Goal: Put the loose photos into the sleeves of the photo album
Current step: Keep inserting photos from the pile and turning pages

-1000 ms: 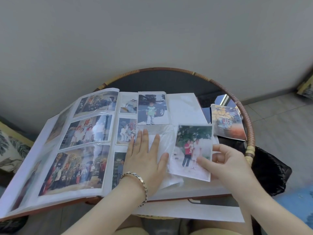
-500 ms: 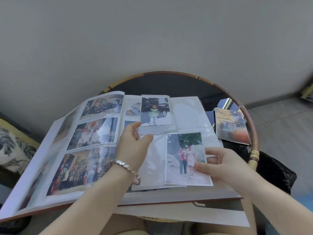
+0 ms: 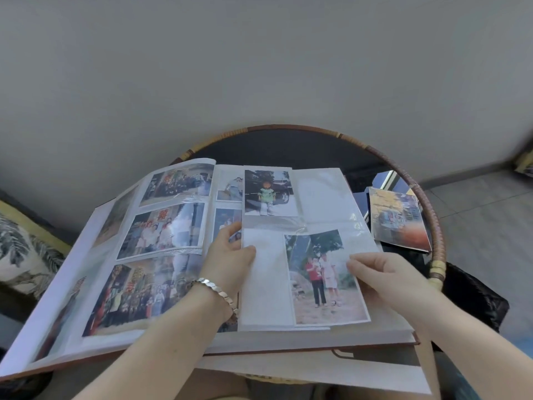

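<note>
— What sort of place was it?
— A home, it seemed. A round dark-topped table with a woven rattan rim (image 3: 288,145) stood against a plain grey wall (image 3: 259,67) on a grey tiled floor (image 3: 484,215).
— Anything else?
— A cream cushion printed with dark leaves (image 3: 26,255), and a large open album of family snapshots (image 3: 161,229).

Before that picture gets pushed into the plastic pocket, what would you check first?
1. Left hand grips the sleeve edge: ok.
2. Right hand pinches the photo at its right edge: ok.
3. Sleeve has bare room beside the photo: ok.
4. Photo already under the plastic film: cannot tell.
5. Album lies open on the table: ok.
6. Stack of loose photos lies to the right, apart from the album: ok.
</note>
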Demonstrator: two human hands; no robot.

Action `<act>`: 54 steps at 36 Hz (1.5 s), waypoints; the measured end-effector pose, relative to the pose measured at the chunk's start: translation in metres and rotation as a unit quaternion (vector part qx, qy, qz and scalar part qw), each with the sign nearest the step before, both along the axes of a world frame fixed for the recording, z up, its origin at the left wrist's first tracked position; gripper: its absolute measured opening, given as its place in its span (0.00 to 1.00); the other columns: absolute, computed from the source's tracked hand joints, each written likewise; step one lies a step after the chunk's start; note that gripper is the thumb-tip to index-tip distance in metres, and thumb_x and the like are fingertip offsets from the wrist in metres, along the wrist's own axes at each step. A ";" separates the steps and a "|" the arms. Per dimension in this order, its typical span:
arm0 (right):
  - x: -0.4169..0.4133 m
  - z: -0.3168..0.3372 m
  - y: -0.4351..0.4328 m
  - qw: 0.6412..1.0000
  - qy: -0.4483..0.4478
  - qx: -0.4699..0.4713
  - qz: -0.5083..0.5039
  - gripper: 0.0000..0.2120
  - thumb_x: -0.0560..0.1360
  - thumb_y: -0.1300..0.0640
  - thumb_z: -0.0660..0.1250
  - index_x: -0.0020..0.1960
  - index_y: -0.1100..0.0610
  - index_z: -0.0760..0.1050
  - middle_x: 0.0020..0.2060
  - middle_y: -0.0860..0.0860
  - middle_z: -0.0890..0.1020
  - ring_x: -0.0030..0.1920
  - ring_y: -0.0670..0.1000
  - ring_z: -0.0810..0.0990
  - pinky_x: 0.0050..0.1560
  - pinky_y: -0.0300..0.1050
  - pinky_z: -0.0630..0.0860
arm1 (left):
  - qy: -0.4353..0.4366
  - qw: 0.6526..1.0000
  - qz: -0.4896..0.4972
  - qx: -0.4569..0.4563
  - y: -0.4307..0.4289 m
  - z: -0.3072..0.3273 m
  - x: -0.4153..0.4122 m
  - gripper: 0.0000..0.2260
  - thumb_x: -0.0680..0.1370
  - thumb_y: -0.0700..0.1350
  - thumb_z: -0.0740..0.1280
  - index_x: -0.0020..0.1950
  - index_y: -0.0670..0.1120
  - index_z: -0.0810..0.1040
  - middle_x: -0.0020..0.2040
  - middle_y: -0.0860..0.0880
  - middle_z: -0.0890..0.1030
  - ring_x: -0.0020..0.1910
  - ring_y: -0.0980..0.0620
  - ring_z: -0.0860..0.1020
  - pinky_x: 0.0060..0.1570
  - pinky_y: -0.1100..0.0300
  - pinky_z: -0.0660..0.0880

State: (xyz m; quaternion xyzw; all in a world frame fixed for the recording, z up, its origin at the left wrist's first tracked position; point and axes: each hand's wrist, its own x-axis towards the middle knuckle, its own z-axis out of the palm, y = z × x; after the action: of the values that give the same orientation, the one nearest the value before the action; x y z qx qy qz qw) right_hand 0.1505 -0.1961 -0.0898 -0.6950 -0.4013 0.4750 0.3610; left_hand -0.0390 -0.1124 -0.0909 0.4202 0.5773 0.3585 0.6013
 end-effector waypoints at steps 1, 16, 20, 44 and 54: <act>0.000 0.000 0.001 1.000 0.006 0.008 -0.011 0.12 0.76 0.61 0.65 0.36 0.52 0.80 0.35 0.49 0.85 0.39 0.48 0.84 0.50 0.46 0.80 | -0.001 1.000 0.000 0.001 0.000 -0.001 0.000 0.22 0.78 0.29 0.58 0.69 0.48 0.67 0.56 0.42 0.79 0.40 0.45 0.79 0.49 0.46 0.76; -0.028 0.004 0.014 0.995 0.094 0.013 -0.015 0.06 0.73 0.65 0.68 0.43 0.56 0.81 0.37 0.54 0.85 0.31 0.46 0.81 0.32 0.34 0.77 | 0.009 1.000 0.014 0.025 -0.001 -0.008 -0.003 0.21 0.79 0.32 0.56 0.64 0.56 0.71 0.57 0.46 0.79 0.38 0.48 0.73 0.37 0.57 0.71; -0.023 0.007 0.016 0.995 0.096 0.004 -0.024 0.05 0.75 0.66 0.65 0.47 0.61 0.80 0.36 0.55 0.83 0.31 0.48 0.82 0.33 0.39 0.80 | -0.007 1.000 0.024 0.019 0.000 -0.011 -0.003 0.22 0.79 0.31 0.56 0.67 0.53 0.71 0.59 0.48 0.78 0.41 0.48 0.75 0.43 0.55 0.72; -0.016 0.012 0.027 0.974 0.215 -0.036 -0.059 0.06 0.74 0.68 0.65 0.48 0.61 0.77 0.39 0.57 0.85 0.39 0.50 0.84 0.39 0.38 0.81 | -0.005 1.000 0.010 0.019 -0.002 -0.008 -0.003 0.21 0.80 0.32 0.56 0.68 0.51 0.69 0.64 0.44 0.75 0.53 0.49 0.77 0.42 0.61 0.74; -0.021 0.004 0.028 0.985 0.161 -0.035 -0.057 0.06 0.71 0.65 0.70 0.48 0.63 0.80 0.47 0.61 0.83 0.49 0.58 0.82 0.43 0.41 0.82 | 0.003 1.000 0.003 0.020 -0.004 -0.006 -0.003 0.21 0.80 0.33 0.56 0.68 0.52 0.69 0.65 0.46 0.74 0.59 0.48 0.76 0.48 0.58 0.74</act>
State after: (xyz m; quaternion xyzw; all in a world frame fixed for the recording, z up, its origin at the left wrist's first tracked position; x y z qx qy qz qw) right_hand 0.1299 -0.1681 -0.0863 -0.6439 -0.2805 0.5729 0.4225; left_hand -0.0416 -0.1166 -0.0970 0.4312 0.5734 0.3707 0.5898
